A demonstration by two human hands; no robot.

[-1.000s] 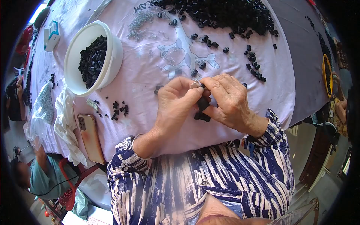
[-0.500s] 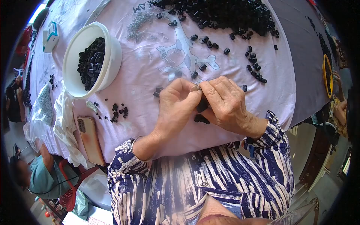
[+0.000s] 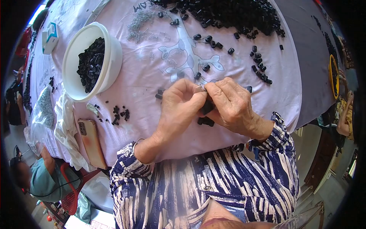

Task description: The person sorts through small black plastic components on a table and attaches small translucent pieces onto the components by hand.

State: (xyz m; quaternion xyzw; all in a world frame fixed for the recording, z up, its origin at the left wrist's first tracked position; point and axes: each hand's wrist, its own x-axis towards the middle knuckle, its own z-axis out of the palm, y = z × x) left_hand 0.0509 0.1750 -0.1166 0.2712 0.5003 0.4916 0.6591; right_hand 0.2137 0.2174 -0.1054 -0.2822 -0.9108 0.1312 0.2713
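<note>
- Workpiece: one black piece, centre of the frame; located between the two hands and partly covered by the fingers.
- Right hand: fingers curled narrowly around the black piece; its forefinger and thumb side bear on the part, and the fingertips meet those of the other hand.
- Left hand: narrow pinch, thumb and forefinger closed at the tips; whether a second small part sits between them cannot be told.
- Handling (judgement): the black piece appears light and stiff, probably moulded plastic; smooth faces may slip under dry fingertips; breakage seems unlikely under finger pressure, though any small fitting could spring loose.
- Grip point (judgement): take the body by its sides with one hand; leave the upper end free for the opposite fingertips.
- Adjacent stock: loose black pieces lie just below the hands; a large black pile occupies the upper right of centre; silvery bits lie at upper centre-left, on the cloth-covered table.
- Container: a white tub, upper left, holds further black parts.
</note>
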